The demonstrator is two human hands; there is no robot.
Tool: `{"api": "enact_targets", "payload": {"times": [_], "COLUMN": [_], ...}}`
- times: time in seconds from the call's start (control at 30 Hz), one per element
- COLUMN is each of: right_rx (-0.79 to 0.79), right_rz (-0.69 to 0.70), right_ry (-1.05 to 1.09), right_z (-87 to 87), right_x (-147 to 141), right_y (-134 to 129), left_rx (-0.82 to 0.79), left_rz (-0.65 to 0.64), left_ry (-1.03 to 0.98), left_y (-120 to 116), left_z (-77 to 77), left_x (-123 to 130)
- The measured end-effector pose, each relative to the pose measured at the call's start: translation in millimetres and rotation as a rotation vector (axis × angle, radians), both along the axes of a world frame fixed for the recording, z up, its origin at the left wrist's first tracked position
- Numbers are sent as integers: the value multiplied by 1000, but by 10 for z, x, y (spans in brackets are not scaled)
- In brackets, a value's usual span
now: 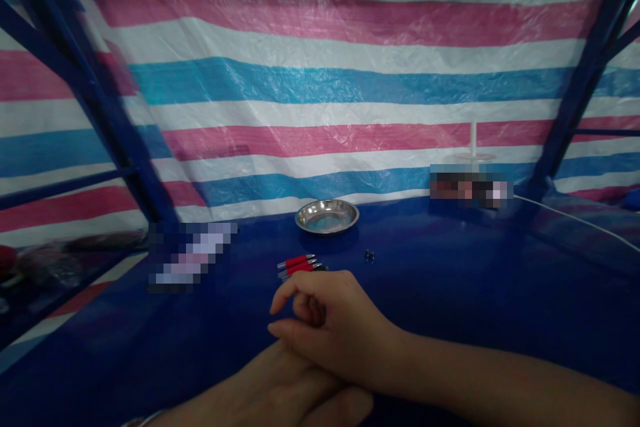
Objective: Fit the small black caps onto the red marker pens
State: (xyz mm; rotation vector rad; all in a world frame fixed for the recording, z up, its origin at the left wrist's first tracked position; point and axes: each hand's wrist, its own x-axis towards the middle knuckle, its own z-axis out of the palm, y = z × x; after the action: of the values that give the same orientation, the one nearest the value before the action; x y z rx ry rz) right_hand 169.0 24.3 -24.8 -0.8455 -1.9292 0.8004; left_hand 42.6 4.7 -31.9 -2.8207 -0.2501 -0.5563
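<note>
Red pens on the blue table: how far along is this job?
Nothing looks finished: the red-and-silver pens lie bunched on the blue table. Nothing visible is in hand: the right hand rests on the left hand, close to the pens. What looks left: the pens, the small dark parts and the steel dish, all untouched.

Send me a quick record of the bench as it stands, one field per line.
right hand: loosely curled, lying over the left hand
left hand: beneath the right hand, at the bottom of the view
pens: red and silver, side by side, just beyond the right hand, not touched
small dark parts: on the table, right of the pens
dish: shallow, steel, beyond the pens
table: blue
backdrop: striped tarp
</note>
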Motion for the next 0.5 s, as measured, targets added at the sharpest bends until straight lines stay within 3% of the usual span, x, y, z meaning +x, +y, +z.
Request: {"api": "enact_targets", "payload": {"times": [0.13,0.37,0.5], "right_rx": [0,42,59], "right_rz": [43,-90,8], "right_ry": [33,-45,30], "right_z": [1,44,24], "right_x": [8,16,25], "right_y": [13,-37,4], "left_rx": [-22,-18,13], "left_rz": [-6,-3,-45], "left_ry": [-13,-10,-58], "left_y": [10,5,55], "left_z": [10,-4,-12], "left_x": [16,-2,4]}}
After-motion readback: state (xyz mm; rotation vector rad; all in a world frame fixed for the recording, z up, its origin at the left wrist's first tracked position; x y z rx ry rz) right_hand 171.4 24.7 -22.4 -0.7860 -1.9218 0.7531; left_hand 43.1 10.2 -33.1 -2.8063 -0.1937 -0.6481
